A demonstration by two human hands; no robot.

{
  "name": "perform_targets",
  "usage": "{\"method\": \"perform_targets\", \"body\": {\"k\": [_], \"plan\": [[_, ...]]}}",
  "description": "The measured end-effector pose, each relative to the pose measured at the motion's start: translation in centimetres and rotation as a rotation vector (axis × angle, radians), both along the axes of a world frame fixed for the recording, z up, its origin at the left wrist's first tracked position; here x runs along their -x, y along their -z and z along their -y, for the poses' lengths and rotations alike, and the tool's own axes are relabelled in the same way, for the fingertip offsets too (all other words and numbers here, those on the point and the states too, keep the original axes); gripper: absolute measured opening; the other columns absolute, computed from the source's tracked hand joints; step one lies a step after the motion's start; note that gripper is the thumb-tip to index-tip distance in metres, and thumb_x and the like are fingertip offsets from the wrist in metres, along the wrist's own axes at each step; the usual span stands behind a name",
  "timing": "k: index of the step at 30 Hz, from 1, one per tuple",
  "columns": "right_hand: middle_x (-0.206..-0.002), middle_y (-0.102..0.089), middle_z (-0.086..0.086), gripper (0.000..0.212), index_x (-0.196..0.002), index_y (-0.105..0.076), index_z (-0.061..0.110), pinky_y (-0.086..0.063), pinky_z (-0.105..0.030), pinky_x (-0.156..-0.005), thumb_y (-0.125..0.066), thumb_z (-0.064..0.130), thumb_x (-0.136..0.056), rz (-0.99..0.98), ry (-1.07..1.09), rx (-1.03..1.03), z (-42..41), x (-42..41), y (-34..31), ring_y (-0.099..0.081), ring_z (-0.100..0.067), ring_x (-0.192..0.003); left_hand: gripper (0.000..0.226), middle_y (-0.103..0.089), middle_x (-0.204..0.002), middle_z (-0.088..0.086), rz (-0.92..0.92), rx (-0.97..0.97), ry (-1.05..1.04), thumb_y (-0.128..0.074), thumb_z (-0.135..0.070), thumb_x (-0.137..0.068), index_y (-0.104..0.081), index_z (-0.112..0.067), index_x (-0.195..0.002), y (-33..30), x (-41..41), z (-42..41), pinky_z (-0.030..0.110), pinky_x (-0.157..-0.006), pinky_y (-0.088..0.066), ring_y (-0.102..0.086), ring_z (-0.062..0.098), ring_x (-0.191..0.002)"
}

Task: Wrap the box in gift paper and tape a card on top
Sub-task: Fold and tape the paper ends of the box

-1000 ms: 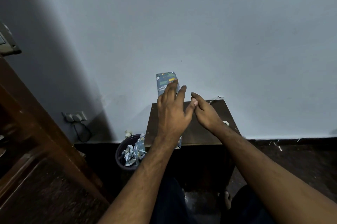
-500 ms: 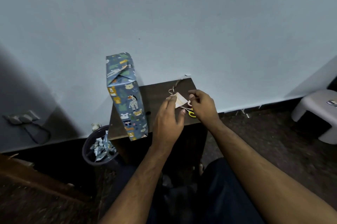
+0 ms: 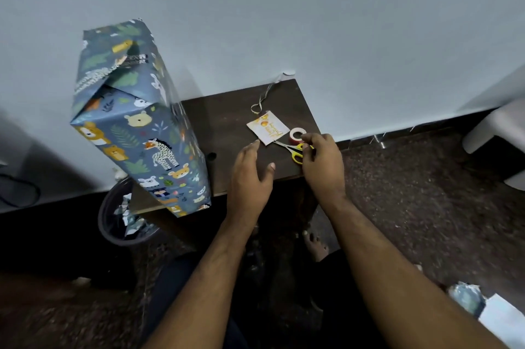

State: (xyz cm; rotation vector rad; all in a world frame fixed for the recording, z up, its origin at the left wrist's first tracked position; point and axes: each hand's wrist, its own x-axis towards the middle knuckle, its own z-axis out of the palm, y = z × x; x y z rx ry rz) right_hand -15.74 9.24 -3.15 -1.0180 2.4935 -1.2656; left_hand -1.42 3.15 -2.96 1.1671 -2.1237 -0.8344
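R hand (image 3: 322, 162) pinching the tape roll (image 3: 297, 134), L hand (image 3: 250, 175) loose & empty near the card (image 3: 268, 127); tape could snag scissors (image 3: 295, 150) underneath.

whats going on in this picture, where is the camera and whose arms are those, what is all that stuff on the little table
There is no machine here. A person wears a camera on their head, so you look down along their own two arms.

A small dark table stands against a pale wall. On its left side stands a tall box, already wrapped in blue paper with cartoon animals. On the right side lie a small card with a string, a roll of tape and yellow-handled scissors.

The left hand hovers open just short of the card and holds nothing. The right hand is over the tape and scissors, fingers curled at the roll; whether it actually grips it is unclear.

Beside the table, a bin holds paper scraps.
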Motion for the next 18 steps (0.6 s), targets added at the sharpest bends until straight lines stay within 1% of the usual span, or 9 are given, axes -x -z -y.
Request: {"method": "perform_targets", "body": {"k": [1,2,3,5,6,10,13,16,18], "plan": [[-0.114,-0.06,-0.005,0.021,-0.117,-0.069,0.017,-0.05,-0.037,-0.085,-0.061,0.017,-0.097,-0.031,0.03,-0.011,0.1,0.1,0.0,-0.058,-0.026,-0.109,0.057,-0.057,-0.137,0.008,-0.019,-0.027,-0.016,-0.073,-0.017,-0.091,-0.053,-0.009,-0.144,0.3,0.1,0.3,0.04,-0.108,-0.046,-0.058,0.025,-0.124],[-0.114,-0.059,-0.006,0.022,-0.117,-0.067,0.017,-0.048,-0.038,-0.085,-0.065,0.022,-0.096,-0.061,0.063,-0.026,0.6,0.3,0.4,-0.055,-0.027,-0.111,0.057,-0.058,-0.134,0.006,-0.031,-0.054,-0.038,-0.074,-0.018,-0.091,-0.054,-0.009,-0.143,0.8,0.5,0.8,0.043,-0.104,-0.049,-0.06,0.025,-0.119],[-0.115,-0.058,-0.006,0.026,-0.117,-0.064,0.017,-0.047,-0.04,-0.086,-0.069,0.026,-0.094,-0.088,0.087,-0.043,0.8,0.5,0.3,-0.054,-0.027,-0.111,0.056,-0.058,-0.129,0.001,-0.043,-0.076,-0.054,-0.074,-0.019,-0.091,-0.054,-0.01,-0.143,0.8,0.9,1.0,0.043,-0.101,-0.05,-0.061,0.023,-0.115],[-0.117,-0.057,-0.008,0.039,-0.119,-0.057,0.015,-0.046,-0.044,-0.087,-0.074,0.033,-0.089,-0.117,0.096,-0.094,1.7,0.9,0.6,-0.052,-0.03,-0.112,0.055,-0.054,-0.12,-0.006,-0.052,-0.083,-0.06,-0.074,-0.021,-0.091,-0.055,-0.012,-0.142,1.0,1.8,1.7,0.038,-0.097,-0.05,-0.061,0.02,-0.11],[-0.12,-0.056,-0.01,0.044,-0.122,-0.055,0.014,-0.045,-0.045,-0.088,-0.075,0.035,-0.089,-0.124,0.081,-0.116,2.0,1.1,0.7,-0.051,-0.032,-0.113,0.055,-0.055,-0.12,-0.006,-0.051,-0.073,-0.047,-0.074,-0.022,-0.091,-0.055,-0.013,-0.142,0.8,2.1,2.0,0.035,-0.096,-0.049,-0.061,0.02,-0.11],[-0.125,-0.059,-0.011,0.053,-0.13,-0.051,0.015,-0.042,-0.047,-0.092,-0.069,0.046,-0.091,-0.149,0.001,-0.213,4.1,1.5,1.5,-0.052,-0.036,-0.116,0.057,-0.058,-0.134,0.0,-0.042,-0.128,-0.051,-0.073,-0.023,-0.092,-0.052,-0.014,-0.144,1.3,1.8,3.3,0.02,-0.091,-0.043,-0.059,0.009,-0.108],[-0.124,-0.06,-0.008,0.048,-0.128,-0.049,0.013,-0.042,-0.048,-0.091,-0.069,0.038,-0.091,-0.197,-0.005,-0.218,5.1,1.6,1.9,-0.053,-0.035,-0.116,0.057,-0.06,-0.135,0.003,-0.07,-0.164,-0.073,-0.074,-0.022,-0.091,-0.053,-0.013,-0.144,1.9,1.3,3.5,0.024,-0.097,-0.046,-0.061,0.009,-0.112],[-0.12,-0.06,-0.01,0.041,-0.123,-0.05,0.012,-0.042,-0.048,-0.09,-0.07,0.026,-0.09,-0.223,0.002,-0.21,5.3,1.7,2.0,-0.054,-0.036,-0.112,0.058,-0.059,-0.131,0.003,-0.046,-0.1,-0.029,-0.074,-0.02,-0.091,-0.053,-0.01,-0.143,2.5,1.0,3.3,0.034,-0.102,-0.048,-0.06,0.016,-0.115],[-0.118,-0.062,-0.01,0.041,-0.123,-0.051,0.011,-0.043,-0.047,-0.089,-0.07,0.023,-0.089,-0.213,-0.003,-0.157,5.3,1.9,2.0,-0.055,-0.036,-0.11,0.058,-0.059,-0.131,0.005,-0.022,-0.034,-0.002,-0.075,-0.02,-0.09,-0.053,-0.009,-0.143,2.8,0.9,3.2,0.038,-0.103,-0.048,-0.06,0.02,-0.117]]}}
